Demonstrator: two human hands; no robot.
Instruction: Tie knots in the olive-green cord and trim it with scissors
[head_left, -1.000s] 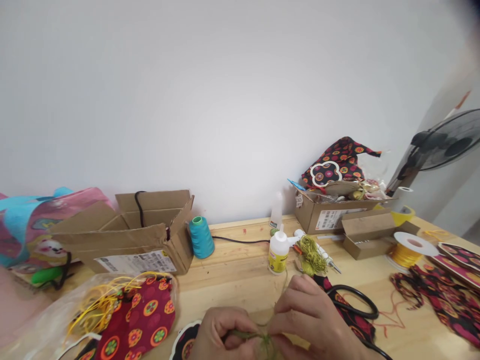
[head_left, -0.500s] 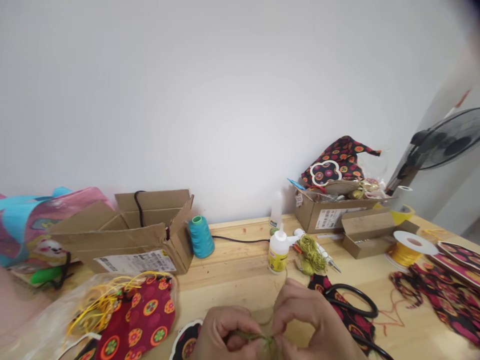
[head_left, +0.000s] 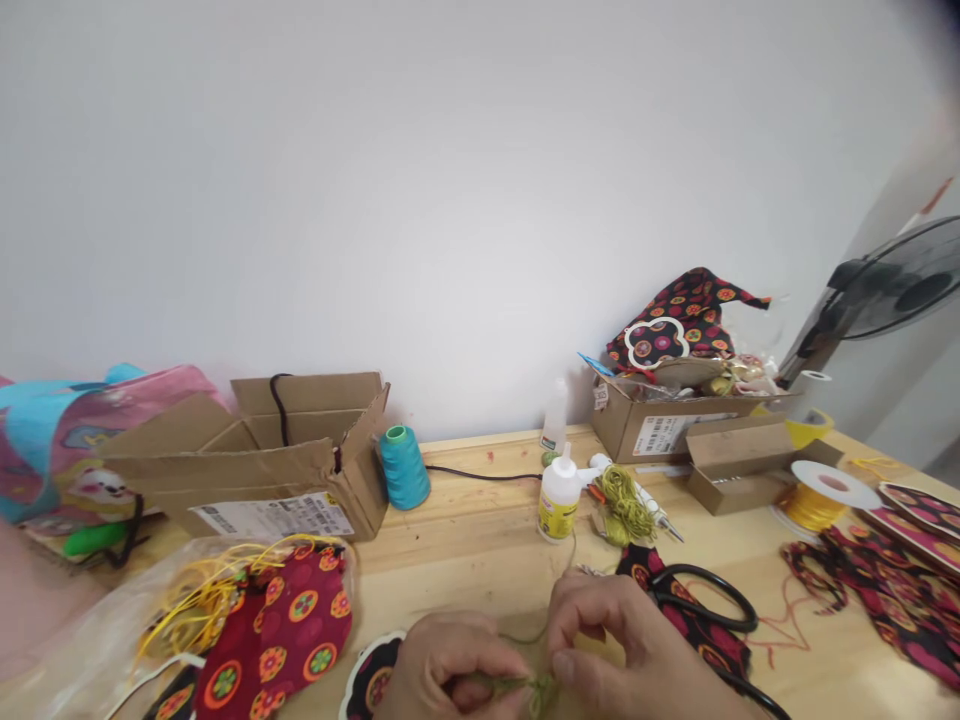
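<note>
At the bottom centre, my left hand (head_left: 457, 665) pinches a knotted bundle of olive-green cord (head_left: 541, 688). Close on its right, my right hand (head_left: 611, 640) has its thumb and forefinger pressed together at the cord's edge. A thin strand of the cord runs up between the two hands. A patterned piece with a white scalloped rim (head_left: 367, 680) lies partly behind my left hand. Black-handled scissors (head_left: 705, 600) rest on dark patterned fabric beside my right hand. The lower ends of both hands are cut off by the frame.
A glue bottle (head_left: 559, 498), a green cord skein (head_left: 626, 505) and a teal thread cone (head_left: 405, 468) stand or lie beyond my hands. Cardboard boxes (head_left: 270, 490) are at the back. Bagged red fabric (head_left: 281, 630) lies left, a yellow cord spool (head_left: 814, 505) right.
My right thumb and fingers have shifted slightly at the knot, and the cord bundle shows a little more loosely between my hands. The view has moved slightly.
</note>
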